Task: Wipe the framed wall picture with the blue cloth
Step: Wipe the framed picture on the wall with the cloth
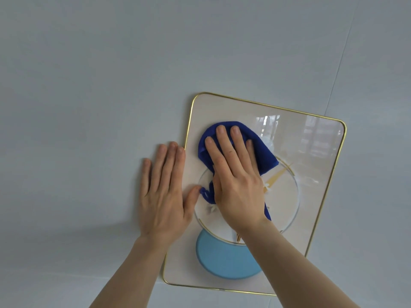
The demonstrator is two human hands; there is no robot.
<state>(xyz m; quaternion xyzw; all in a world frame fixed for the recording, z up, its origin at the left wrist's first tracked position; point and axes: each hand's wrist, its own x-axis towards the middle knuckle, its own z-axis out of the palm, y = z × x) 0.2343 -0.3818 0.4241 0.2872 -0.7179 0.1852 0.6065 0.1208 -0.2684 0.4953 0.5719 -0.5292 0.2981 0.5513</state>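
The framed wall picture (315, 165) hangs tilted on the wall, with a thin gold rim, a glossy pale face, a round outline and a light blue disc near its bottom. My right hand (235, 183) lies flat on the upper left part of the glass, pressing the blue cloth (264, 152) against it; cloth shows above the fingertips, to the right and below the palm. My left hand (164, 196) rests flat with fingers together, straddling the picture's left gold edge, its thumb touching the glass beside a cloth corner.
A plain pale grey wall (89, 85) surrounds the picture. A faint panel seam (340, 70) runs diagonally at the upper right. Window reflections show on the glass at the upper right.
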